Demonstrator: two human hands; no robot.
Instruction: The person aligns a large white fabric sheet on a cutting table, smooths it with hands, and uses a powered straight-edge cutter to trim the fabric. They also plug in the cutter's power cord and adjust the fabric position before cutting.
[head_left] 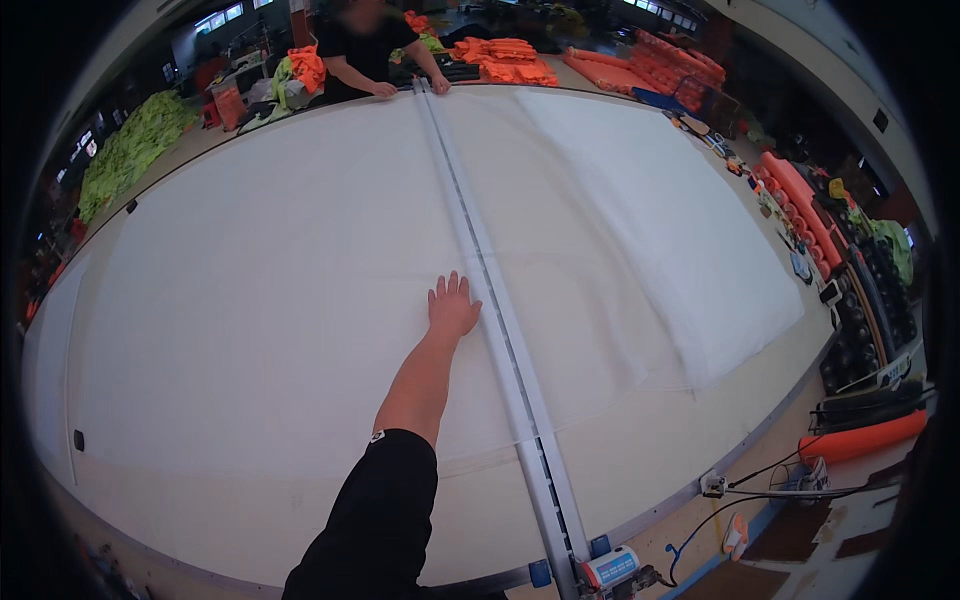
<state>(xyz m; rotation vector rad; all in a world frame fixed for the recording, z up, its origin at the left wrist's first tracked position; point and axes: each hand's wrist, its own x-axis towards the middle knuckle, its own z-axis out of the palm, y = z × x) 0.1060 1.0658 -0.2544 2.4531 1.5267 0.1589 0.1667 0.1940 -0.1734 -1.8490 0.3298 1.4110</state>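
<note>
My left hand (455,306) lies palm down with its fingers apart on a wide sheet of thin white fabric (270,270), spread over a large pale table (640,470). Its thumb is close beside a long metal rail (513,372), which crosses the table from the near edge to the far edge. Whether the thumb touches the rail I cannot tell. At the rail's near end sits a small red and white machine (610,568) with a cable. To the right of the rail, a denser white layer (690,240) lies with a wrinkled edge. My right hand is out of view.
Across the table a person in black (365,50) has both hands at the rail's far end. Green fabric (135,150) is heaped at the far left. Orange bundles (500,58) lie behind the table, with rolls (800,215) along the right. Cables (760,492) run near the right front edge.
</note>
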